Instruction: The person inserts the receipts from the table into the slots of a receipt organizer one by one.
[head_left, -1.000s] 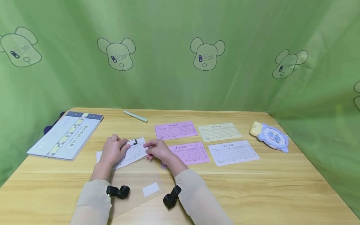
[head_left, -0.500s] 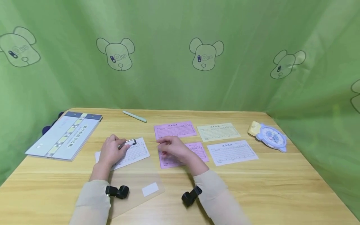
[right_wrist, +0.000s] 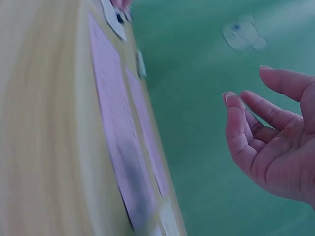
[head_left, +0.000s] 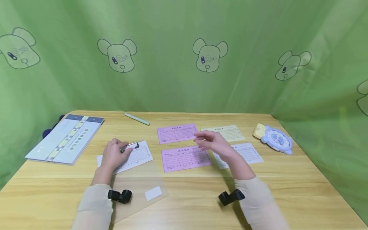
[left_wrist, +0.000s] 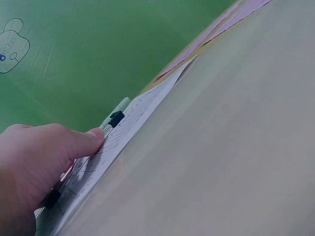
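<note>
My left hand (head_left: 114, 155) grips the metal clip (head_left: 130, 146) with black ends at the top of a translucent clipboard (head_left: 141, 182). A white printed form (head_left: 139, 156) lies on the board at the clip; in the left wrist view the thumb rests on the clip (left_wrist: 116, 119). My right hand (head_left: 214, 144) hovers with nothing in it, fingers loosely bent, over the near pink form (head_left: 184, 159) and the white form (head_left: 244, 154). Its thumb stands apart from the fingers in the right wrist view. Behind it are the far pink form (head_left: 176, 133) and a yellow form (head_left: 230, 132).
A ledger-like folder (head_left: 67, 137) with a blue top strip lies at the left, a dark object (head_left: 47, 132) behind it. A pale green pen (head_left: 137, 118) is near the back edge. At the right sit a blue toy-like clock (head_left: 277, 139) and a yellow block (head_left: 259, 131).
My right hand has let go of the white form's right edge and moved right, over the pink and white forms. The left hand stays on the clip.
</note>
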Demonstrator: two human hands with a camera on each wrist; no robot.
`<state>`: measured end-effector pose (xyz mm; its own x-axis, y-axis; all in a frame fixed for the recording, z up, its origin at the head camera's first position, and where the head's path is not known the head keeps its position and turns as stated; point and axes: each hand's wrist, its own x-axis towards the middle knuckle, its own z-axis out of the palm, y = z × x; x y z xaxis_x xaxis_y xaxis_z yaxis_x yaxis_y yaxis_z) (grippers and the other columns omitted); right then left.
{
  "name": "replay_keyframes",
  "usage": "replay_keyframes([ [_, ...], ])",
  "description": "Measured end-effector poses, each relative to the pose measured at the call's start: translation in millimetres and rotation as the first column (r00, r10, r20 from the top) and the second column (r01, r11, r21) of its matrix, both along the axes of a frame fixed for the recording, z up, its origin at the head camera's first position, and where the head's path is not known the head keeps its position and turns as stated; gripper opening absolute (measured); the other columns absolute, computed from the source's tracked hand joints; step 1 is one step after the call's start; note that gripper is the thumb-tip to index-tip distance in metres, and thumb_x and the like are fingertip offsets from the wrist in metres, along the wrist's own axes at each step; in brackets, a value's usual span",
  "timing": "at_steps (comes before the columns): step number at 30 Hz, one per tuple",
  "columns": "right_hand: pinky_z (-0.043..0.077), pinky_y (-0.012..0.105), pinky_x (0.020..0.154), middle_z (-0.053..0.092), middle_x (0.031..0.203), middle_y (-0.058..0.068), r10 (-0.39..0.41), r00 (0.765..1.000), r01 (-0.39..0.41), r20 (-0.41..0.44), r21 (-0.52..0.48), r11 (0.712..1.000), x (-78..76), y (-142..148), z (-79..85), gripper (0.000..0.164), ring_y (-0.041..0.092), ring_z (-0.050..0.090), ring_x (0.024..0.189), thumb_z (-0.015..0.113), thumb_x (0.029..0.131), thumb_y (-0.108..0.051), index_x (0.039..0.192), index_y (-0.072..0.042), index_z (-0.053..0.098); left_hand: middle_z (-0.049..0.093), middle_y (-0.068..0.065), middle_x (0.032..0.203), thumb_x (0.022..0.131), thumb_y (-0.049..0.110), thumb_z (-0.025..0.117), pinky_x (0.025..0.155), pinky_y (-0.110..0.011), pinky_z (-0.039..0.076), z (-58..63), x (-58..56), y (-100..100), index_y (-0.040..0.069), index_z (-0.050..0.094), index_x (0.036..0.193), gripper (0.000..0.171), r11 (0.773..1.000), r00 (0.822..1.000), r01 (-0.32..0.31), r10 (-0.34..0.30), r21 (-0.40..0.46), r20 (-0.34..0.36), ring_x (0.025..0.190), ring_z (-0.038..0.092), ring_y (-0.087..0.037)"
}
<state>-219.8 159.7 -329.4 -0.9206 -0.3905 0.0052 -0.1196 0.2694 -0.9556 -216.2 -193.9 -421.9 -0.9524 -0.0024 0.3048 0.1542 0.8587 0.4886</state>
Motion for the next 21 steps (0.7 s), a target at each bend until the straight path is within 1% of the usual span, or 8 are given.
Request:
replay_keyframes([
  [5,0.043,0.039,0.076,0.050,0.108,0.026,-0.060,0.998,0.060,-0.030,-0.002,0.998,-3.2,38,-0.4,0.042,0.016,0.057,0.082,0.057,0.081,-0.005,0.117,0.011,0.043,0.046,-0.013,0.089,0.077,0.026,0.062,0.069,-0.040,0.031,-0.9,-0.4,0,-0.001,0.062,0.102,0.037,1.000,1.000,-0.005,0.005,0.018,0.000,0.081,0.040,-0.027],
  [9,0.044,0.035,0.075,0.053,0.107,0.019,-0.077,0.993,0.076,-0.092,-0.009,0.997,-4.6,71,-6.0,0.046,0.015,0.056,0.085,0.059,0.081,-0.012,0.118,0.010,0.043,0.046,-0.013,0.089,0.077,0.026,0.062,0.069,-0.039,0.031,-0.8,-0.4,1,-0.001,0.062,0.102,0.037,0.999,1.000,-0.010,0.010,0.040,0.004,0.081,0.040,-0.027],
  [10,0.044,0.034,0.075,0.054,0.107,0.017,-0.052,0.993,0.047,-0.106,-0.050,0.998,-14.9,87,-19.5,0.045,0.015,0.056,0.087,0.060,0.081,-0.013,0.118,0.007,0.045,0.046,-0.013,0.089,0.077,0.026,0.062,0.069,-0.039,0.030,-0.6,-0.4,1,-0.001,0.062,0.102,0.037,0.999,1.000,-0.012,0.012,0.045,0.007,0.081,0.040,-0.027],
  [13,0.044,0.029,0.075,0.056,0.105,0.010,-0.042,0.988,0.029,-0.146,-0.090,0.996,-24.4,120,-35.0,0.042,0.015,0.054,0.091,0.059,0.081,-0.015,0.119,0.001,0.048,0.046,-0.013,0.088,0.076,0.025,0.063,0.068,-0.038,0.030,-0.3,-0.2,2,-0.001,0.062,0.102,0.037,0.998,1.000,-0.022,0.021,0.061,0.013,0.080,0.039,-0.026],
  [15,0.044,0.026,0.075,0.056,0.106,0.009,-0.056,0.988,0.040,-0.146,-0.111,0.993,-30.9,141,-45.8,0.044,0.019,0.053,0.095,0.061,0.080,-0.017,0.119,0.000,0.049,0.046,-0.012,0.088,0.076,0.025,0.063,0.068,-0.038,0.030,-0.4,-0.3,2,0.000,0.062,0.102,0.036,0.997,0.999,-0.029,0.028,0.070,0.017,0.080,0.040,-0.026],
  [16,0.044,0.025,0.075,0.056,0.106,0.009,-0.069,0.988,0.052,-0.140,-0.125,0.991,-35.6,152,-52.9,0.043,0.019,0.052,0.097,0.060,0.081,-0.016,0.119,-0.001,0.049,0.046,-0.013,0.088,0.076,0.024,0.063,0.067,-0.038,0.030,-0.9,-0.4,2,0.000,0.062,0.102,0.036,0.997,0.999,-0.030,0.029,0.074,0.018,0.081,0.040,-0.026],
  [18,0.043,0.024,0.076,0.056,0.108,0.008,-0.146,0.984,0.137,-0.107,-0.084,0.987,-31.5,163,-50.8,0.048,0.021,0.051,0.099,0.061,0.080,-0.018,0.122,-0.001,0.046,0.046,-0.012,0.088,0.076,0.024,0.063,0.067,-0.038,0.030,-1.7,-0.9,1,0.001,0.062,0.102,0.035,0.996,0.999,-0.035,0.034,0.080,0.020,0.081,0.040,-0.026],
  [21,0.042,0.022,0.077,0.056,0.108,0.002,-0.243,0.970,0.240,-0.021,-0.103,0.965,-38.0,185,-63.9,0.048,0.017,0.051,0.100,0.062,0.080,-0.019,0.122,-0.005,0.047,0.046,-0.012,0.089,0.076,0.025,0.062,0.067,-0.038,0.030,-3.2,-1.6,1,0.001,0.062,0.103,0.036,0.996,0.999,-0.036,0.034,0.079,0.024,0.081,0.040,-0.026],
])
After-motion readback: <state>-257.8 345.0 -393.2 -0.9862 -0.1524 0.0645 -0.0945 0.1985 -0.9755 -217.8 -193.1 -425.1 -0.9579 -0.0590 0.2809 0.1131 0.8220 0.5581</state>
